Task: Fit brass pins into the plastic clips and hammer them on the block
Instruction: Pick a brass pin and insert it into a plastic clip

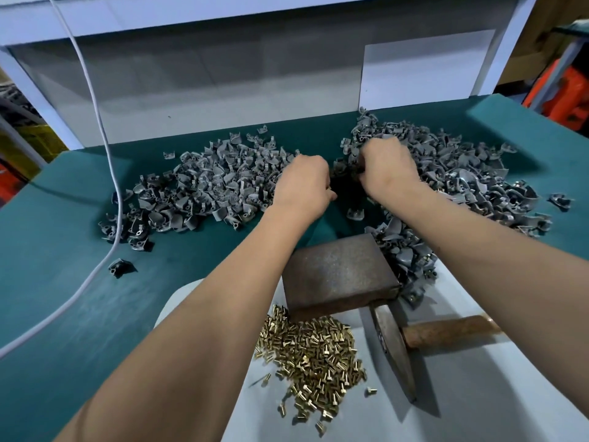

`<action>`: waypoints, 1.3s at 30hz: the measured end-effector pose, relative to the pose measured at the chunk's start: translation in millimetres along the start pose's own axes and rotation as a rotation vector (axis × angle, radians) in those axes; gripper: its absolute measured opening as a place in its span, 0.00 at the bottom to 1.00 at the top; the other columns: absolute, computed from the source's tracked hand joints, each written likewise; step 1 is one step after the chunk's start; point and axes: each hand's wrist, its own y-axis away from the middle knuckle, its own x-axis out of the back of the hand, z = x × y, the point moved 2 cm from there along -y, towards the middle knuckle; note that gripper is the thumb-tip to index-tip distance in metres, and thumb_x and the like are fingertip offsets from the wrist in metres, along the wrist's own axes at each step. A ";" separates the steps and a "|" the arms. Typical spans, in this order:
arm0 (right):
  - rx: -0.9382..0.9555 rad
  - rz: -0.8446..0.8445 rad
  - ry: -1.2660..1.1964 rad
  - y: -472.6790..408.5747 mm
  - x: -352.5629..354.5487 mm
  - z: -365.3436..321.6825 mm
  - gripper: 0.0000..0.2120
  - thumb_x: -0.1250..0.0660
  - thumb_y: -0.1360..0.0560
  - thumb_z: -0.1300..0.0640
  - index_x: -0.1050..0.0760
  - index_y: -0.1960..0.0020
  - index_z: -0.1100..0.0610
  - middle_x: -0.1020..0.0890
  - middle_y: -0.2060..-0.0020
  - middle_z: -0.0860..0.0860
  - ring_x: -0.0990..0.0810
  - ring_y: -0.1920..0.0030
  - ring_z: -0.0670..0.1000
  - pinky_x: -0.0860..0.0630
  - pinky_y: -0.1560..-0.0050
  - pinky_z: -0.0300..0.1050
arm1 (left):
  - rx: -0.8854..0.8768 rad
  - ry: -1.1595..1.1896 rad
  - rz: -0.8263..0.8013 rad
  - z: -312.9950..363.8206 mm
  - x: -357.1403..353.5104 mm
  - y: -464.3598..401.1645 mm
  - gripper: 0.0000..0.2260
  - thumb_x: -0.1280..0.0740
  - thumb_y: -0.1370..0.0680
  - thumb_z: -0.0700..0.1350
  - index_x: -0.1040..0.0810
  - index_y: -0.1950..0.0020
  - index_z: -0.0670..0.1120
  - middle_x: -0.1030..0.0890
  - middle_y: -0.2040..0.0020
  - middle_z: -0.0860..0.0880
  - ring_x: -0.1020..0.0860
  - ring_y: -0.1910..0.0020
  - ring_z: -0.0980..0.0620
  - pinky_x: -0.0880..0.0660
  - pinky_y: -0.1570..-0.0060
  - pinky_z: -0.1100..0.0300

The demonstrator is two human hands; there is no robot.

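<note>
I have both arms stretched out over the green table point(63, 250), my left hand point(302, 183) and right hand point(387, 167) brought close together in the gap between the two grey heaps, fingers of both curled inward around something small and dark that I cannot make out from here; it is most likely a clip, perhaps with a pin going in, but my knuckles hide it. The loose plastic clips point(204, 186) lie heaped to my left, and a second heap point(462, 173) sits to my right and spills down against the block, probably so that one side feeds me and the other takes what I finish. The brass pins point(315, 352) are piled on the white sheet point(478, 393) near my body, within easy reach of either hand. The rusty block point(338, 272) stands just beyond them, its top bare, and the hammer point(395, 346) lies untouched beside it, handle pointing right for my right hand. A white cable point(95, 122) trails across the left side.
</note>
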 end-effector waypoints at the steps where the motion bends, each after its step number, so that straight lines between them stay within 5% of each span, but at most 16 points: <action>1: 0.005 0.024 0.008 0.2 -0.3 -2.3 0.09 0.30 0.27 0.68 0.19 0.48 0.61 0.19 0.51 0.62 0.19 0.48 0.65 0.23 0.54 0.50 | 0.027 -0.017 0.011 -2.2 0.9 1.8 0.12 0.22 0.26 0.49 0.17 0.53 0.41 0.16 0.52 0.40 0.18 0.50 0.38 0.20 0.48 0.48; 7: 0.101 0.013 -0.064 -7.7 -6.1 -21.7 0.19 0.24 0.26 0.50 0.21 0.37 0.51 0.19 0.41 0.58 0.28 0.33 0.62 0.24 0.41 0.55 | 0.191 -0.063 0.125 -25.5 7.3 8.5 0.16 0.29 0.27 0.34 0.33 0.67 0.43 0.21 0.60 0.40 0.18 0.54 0.37 0.24 0.61 0.51; 12: 0.026 -0.076 -0.218 -11.8 -14.9 -23.2 0.13 0.23 0.27 0.49 0.16 0.43 0.50 0.16 0.45 0.56 0.18 0.44 0.59 0.19 0.41 0.54 | 0.244 0.160 0.248 -35.8 11.7 10.4 0.07 0.31 0.26 0.34 0.15 0.56 0.43 0.15 0.57 0.42 0.17 0.55 0.42 0.19 0.57 0.53; 21: 0.072 -0.084 -0.265 -6.8 -10.3 1.4 0.08 0.20 0.29 0.58 0.13 0.51 0.54 0.15 0.49 0.55 0.19 0.48 0.55 0.21 0.40 0.45 | 0.250 0.662 0.367 -37.6 21.4 20.2 0.06 0.27 0.25 0.36 0.13 0.56 0.46 0.16 0.62 0.56 0.18 0.64 0.61 0.23 0.60 0.70; 25: 0.051 -0.120 -0.187 -3.4 -3.3 4.8 0.05 0.22 0.29 0.60 0.13 0.54 0.53 0.15 0.54 0.54 0.17 0.53 0.53 0.18 0.44 0.46 | 0.340 0.874 0.398 -43.7 27.1 36.5 0.09 0.29 0.22 0.35 0.13 0.55 0.47 0.13 0.57 0.50 0.14 0.56 0.49 0.16 0.49 0.52; 30: -0.013 -0.100 -0.150 -0.3 9.4 -8.9 0.11 0.17 0.33 0.51 0.14 0.54 0.54 0.14 0.56 0.56 0.16 0.51 0.57 0.18 0.50 0.46 | 0.436 0.962 0.469 -56.5 29.4 65.3 0.09 0.31 0.21 0.35 0.15 0.53 0.48 0.14 0.62 0.52 0.14 0.61 0.52 0.17 0.53 0.57; 33: 0.017 -0.090 -0.169 0.5 8.0 -20.9 0.13 0.20 0.30 0.53 0.15 0.47 0.52 0.16 0.48 0.56 0.18 0.46 0.58 0.19 0.47 0.47 | 0.512 0.986 0.498 -64.5 28.6 81.0 0.04 0.28 0.22 0.37 0.18 0.53 0.46 0.15 0.61 0.47 0.14 0.60 0.50 0.16 0.52 0.53; 36: 0.172 -0.216 -0.005 0.4 -2.7 -36.2 0.16 0.28 0.23 0.55 0.19 0.35 0.52 0.21 0.36 0.59 0.30 0.30 0.60 0.30 0.29 0.59 | 0.547 1.029 0.494 -68.8 27.1 92.9 0.07 0.27 0.23 0.36 0.18 0.59 0.46 0.16 0.64 0.49 0.14 0.61 0.50 0.16 0.53 0.54; 39: 0.203 -0.336 0.002 -0.3 -7.9 -43.8 0.20 0.34 0.20 0.60 0.23 0.31 0.46 0.28 0.27 0.59 0.42 0.22 0.60 0.47 0.23 0.68 | 0.533 1.074 0.504 -69.2 25.6 101.4 0.11 0.27 0.22 0.37 0.17 0.62 0.49 0.16 0.67 0.52 0.17 0.64 0.53 0.16 0.52 0.55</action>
